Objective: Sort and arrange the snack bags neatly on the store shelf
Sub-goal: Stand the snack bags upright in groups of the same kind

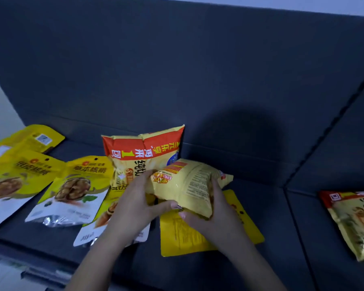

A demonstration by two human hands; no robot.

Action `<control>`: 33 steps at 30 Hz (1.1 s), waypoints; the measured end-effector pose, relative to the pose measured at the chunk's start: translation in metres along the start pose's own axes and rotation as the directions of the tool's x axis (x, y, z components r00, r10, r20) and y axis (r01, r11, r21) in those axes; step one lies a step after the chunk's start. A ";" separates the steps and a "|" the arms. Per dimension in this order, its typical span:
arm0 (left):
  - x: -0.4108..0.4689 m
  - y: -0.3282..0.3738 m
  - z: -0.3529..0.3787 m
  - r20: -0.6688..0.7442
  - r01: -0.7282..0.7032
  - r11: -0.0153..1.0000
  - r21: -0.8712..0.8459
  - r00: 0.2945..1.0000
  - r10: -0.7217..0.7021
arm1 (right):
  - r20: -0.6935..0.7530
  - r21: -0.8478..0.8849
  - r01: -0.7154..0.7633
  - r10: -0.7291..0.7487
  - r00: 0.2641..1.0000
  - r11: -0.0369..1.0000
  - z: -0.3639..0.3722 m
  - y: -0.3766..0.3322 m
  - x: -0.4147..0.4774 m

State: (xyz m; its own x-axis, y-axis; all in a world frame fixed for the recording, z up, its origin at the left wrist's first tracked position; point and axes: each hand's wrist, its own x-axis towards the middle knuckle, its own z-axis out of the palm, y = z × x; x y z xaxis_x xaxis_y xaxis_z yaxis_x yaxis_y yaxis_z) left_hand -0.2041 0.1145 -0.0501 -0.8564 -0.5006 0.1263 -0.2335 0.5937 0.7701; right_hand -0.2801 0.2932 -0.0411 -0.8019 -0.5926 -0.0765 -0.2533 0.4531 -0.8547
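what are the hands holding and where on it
Both grip the puffed pale yellow bag: left hand at its left end, right hand at its near right edge.

Only the person's arms and hands show, in the lower middle of the frame. The left forearm (97, 255) and the right forearm (252, 261) are slim and bare along all their visible length, from the bottom edge up to the wrists. The left hand (132, 198) and the right hand (216, 208), near the centre, are bare too, with slender fingers. The nails in view are trimmed short with a slight sheen. Dim light blurs finer detail.
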 end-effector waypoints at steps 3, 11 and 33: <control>0.003 -0.001 0.004 0.099 0.080 0.980 -0.183 0.993 -0.063 | -0.080 0.014 0.031 -0.029 0.996 0.999 0.003 0.006 -0.002; -0.015 0.071 0.033 0.025 -0.129 0.925 -0.356 0.989 0.147 | -0.253 0.251 0.083 -0.017 0.967 0.964 -0.071 0.010 -0.049; -0.078 0.437 0.374 0.303 -0.710 0.621 -0.331 0.543 0.783 | -0.874 -0.027 -0.115 0.033 0.484 0.993 -0.454 0.193 -0.251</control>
State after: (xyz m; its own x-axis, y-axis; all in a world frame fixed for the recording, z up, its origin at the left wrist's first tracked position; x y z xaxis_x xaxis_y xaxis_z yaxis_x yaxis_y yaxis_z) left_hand -0.4115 0.6482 0.0431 -0.7877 0.3839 0.4819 0.6157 0.5159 0.5955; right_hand -0.3733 0.8320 0.0459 -0.8697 0.3102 0.3841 -0.1737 0.5359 -0.8262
